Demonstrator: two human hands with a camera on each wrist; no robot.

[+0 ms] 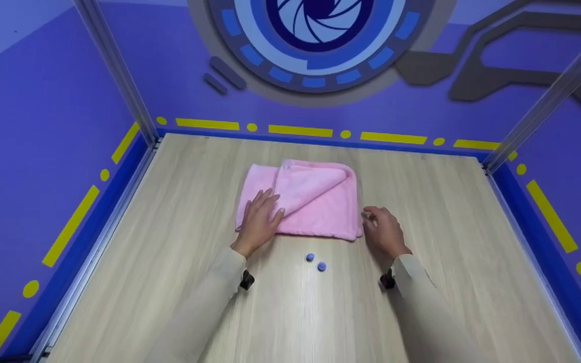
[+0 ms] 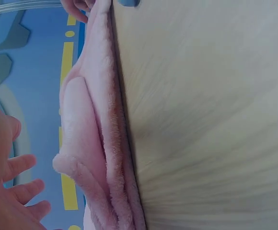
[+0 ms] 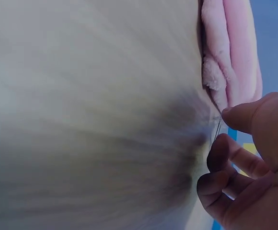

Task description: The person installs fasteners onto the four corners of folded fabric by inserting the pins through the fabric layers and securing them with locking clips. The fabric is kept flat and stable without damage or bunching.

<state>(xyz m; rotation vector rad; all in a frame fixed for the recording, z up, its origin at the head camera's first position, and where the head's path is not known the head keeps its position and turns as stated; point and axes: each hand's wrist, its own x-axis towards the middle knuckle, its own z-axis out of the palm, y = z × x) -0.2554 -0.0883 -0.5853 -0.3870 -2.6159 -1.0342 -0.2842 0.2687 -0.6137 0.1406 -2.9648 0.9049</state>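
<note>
A pink plush cloth (image 1: 315, 212) lies folded on the wooden table, with one flap turned diagonally across its top. My left hand (image 1: 259, 219) is over the cloth's left part, fingers straight and somewhat spread. In the left wrist view that hand (image 2: 9, 177) holds nothing; whether it touches the cloth I cannot tell. Beside the cloth's right edge is my right hand (image 1: 384, 232). Seen from the right wrist, this hand (image 3: 254, 163) has loosely bent fingers, with a gap between thumb and index finger. Its thumb tip is close to the cloth's edge (image 3: 239, 52).
Two small purple balls (image 1: 322, 266) lie on the table (image 1: 315, 312) in front of the cloth, between my forearms. Purple panels with yellow marks (image 1: 300, 130) close off the back and both sides. Metal posts (image 1: 119, 65) stand at the back corners.
</note>
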